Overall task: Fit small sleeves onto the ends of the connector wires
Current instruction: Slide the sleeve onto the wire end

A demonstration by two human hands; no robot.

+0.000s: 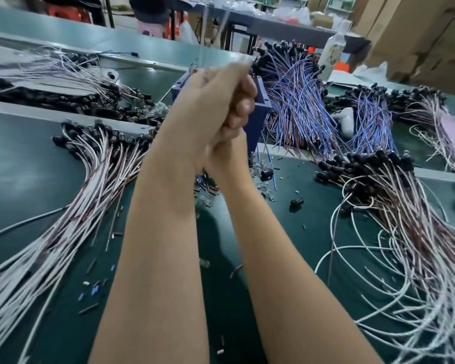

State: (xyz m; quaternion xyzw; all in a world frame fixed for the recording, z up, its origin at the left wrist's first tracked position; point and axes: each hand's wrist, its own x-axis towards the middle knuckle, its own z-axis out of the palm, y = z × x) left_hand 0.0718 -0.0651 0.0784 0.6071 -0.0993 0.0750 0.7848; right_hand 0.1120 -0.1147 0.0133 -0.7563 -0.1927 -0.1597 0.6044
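Bench (24,166) with a green top carries everything. White wires (76,206) fan across its left and right sides, and blue wires (300,106) heap at the back, all ending in black caps (365,161). A blue bin (259,119) stands just behind the hands. Left hand (208,95) and right hand (238,114) are raised above the bench and pressed together, fingers curled. Blur and the back of the left hand hide what they pinch, so I cannot tell whether either holds anything. A faint pale strand (202,43) rising above them may be a wire. Sleeves (206,189) lie scattered on the bench beneath the wrists.

The wires look light and limp, so a free end would likely wander. It is best pinched close to the tip, with only a short stub exposed. The sleeves seem tiny, light and apt to roll or slip. One should be taken by its sides between fingertip pads, with the bore left clear.
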